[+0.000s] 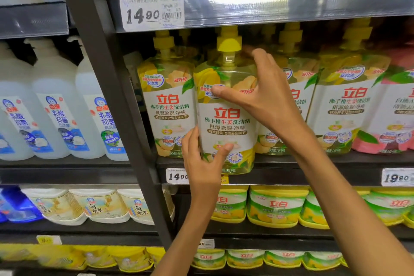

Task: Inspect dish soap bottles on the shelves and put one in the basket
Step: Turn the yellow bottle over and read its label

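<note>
A yellow dish soap bottle (pixel 225 123) with a yellow pump cap and a white label stands forward at the front edge of the middle shelf (pixel 313 163). My left hand (pixel 205 159) grips its lower left side, thumb across the label. My right hand (pixel 259 94) clasps its upper right shoulder, thumb lying over the front. Matching yellow bottles (pixel 167 101) stand in a row beside and behind it. No basket is in view.
White bottles with blue labels (pixel 56 105) fill the left bay past a dark upright post (pixel 116 96). A pink-labelled bottle (pixel 394 114) stands at far right. Price tags (pixel 152 11) hang on shelf edges. Yellow-green tubs (pixel 276 206) line the lower shelves.
</note>
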